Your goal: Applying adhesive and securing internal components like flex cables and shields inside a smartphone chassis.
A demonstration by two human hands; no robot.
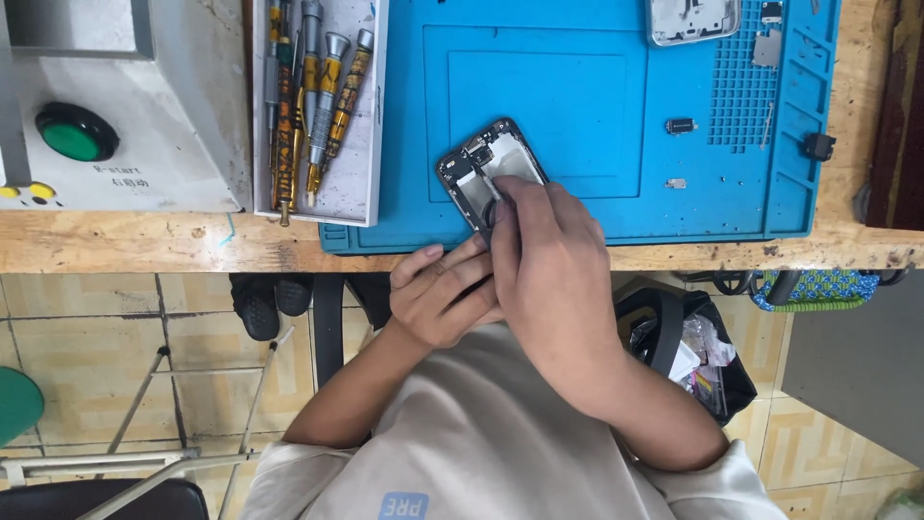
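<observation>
Two hands: both are kept at the opened phone point(491, 166), which lies just past the fingertips on the blue mat point(577, 87).
Right hand point(549, 260): fingers are pinched narrow on a thin tool point(492, 185) whose tip is set inside the phone.
Left hand point(443, 294): fingers are curled loosely at the phone's near end; whether anything is gripped cannot be told.
Labels: a grey box point(173, 116) with a round green button point(75, 133) and small dark print is seen far left of the fingers.
Tray point(361, 144): white, filled with screwdrivers point(313, 96), left of the fingers.
Surface: a worn wooden bench point(144, 241); tiled floor point(87, 337) below.

Worn wooden bench point(144, 246), blue mat point(577, 77), tool tray point(361, 116), grey box point(183, 116)
</observation>
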